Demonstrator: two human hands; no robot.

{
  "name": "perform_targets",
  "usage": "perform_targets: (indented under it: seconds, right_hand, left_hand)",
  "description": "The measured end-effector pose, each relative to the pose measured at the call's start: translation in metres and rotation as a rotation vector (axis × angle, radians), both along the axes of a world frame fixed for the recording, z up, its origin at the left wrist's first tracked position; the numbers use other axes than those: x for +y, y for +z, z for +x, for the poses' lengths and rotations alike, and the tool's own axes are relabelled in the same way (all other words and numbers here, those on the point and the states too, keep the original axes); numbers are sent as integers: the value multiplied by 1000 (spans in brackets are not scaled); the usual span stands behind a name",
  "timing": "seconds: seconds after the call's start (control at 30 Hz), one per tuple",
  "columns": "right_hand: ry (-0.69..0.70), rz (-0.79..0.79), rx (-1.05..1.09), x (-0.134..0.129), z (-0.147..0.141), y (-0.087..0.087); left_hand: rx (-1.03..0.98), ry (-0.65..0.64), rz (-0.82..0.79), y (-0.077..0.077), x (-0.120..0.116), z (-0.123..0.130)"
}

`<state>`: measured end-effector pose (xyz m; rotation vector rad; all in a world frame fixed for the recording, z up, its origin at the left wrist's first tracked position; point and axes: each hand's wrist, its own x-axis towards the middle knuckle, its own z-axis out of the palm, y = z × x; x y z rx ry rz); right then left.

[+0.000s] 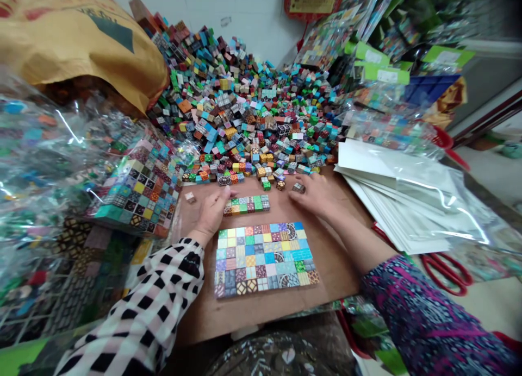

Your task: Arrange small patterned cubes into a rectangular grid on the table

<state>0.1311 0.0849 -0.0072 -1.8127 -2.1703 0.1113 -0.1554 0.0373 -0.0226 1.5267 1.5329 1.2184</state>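
Just behind a flat rectangular layer of patterned cubes (265,259) on a brown board lies a short row of cubes (248,204). My left hand (211,213) is at the left end of that row, its thumb and fingers closed around the end. To the right of the row, my right hand (313,194) has its thumb and fingers around a small dark patterned cube (298,188). Two loose cubes, one green and white (266,184) and one brown (280,185), lie between the hands near the pile. A pale cube (190,197) sits left of my left hand.
A large heap of small coloured cubes (244,110) rises behind the board (261,319). Clear bags of cubes (138,186) crowd the left, under a yellow sack (93,39). White sheets (387,191) and red-handled scissors (446,273) lie at the right.
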Motion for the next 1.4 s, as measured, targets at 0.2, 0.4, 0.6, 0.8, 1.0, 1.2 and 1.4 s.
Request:
perform_targets:
  seconds: [0.2, 0.4, 0.6, 0.8, 1.0, 1.2, 1.4]
  right_hand:
    - [66, 99, -58, 0, -27, 5]
    - [-13, 89, -127, 3, -41, 0]
    - [23, 131, -149, -9, -25, 0]
    - [-19, 125, -153, -16, -20, -3]
    - [-7, 142, -97, -9, -26, -5]
    - [15, 128, -142, -6, -26, -5]
    - [9, 97, -144, -13, -18, -4]
  left_hand:
    - [0, -7, -7, -1, 1, -1]
    - [-4, -18, 1, 0, 1, 0]
    - [-14, -23, 14, -4, 3, -1]
    - [-1, -29, 27, -5, 3, -1]
    - [16, -30, 27, -6, 4, -2]
    - [19, -18, 20, -6, 4, -2]
    - [27, -19, 21, 0, 1, 0]
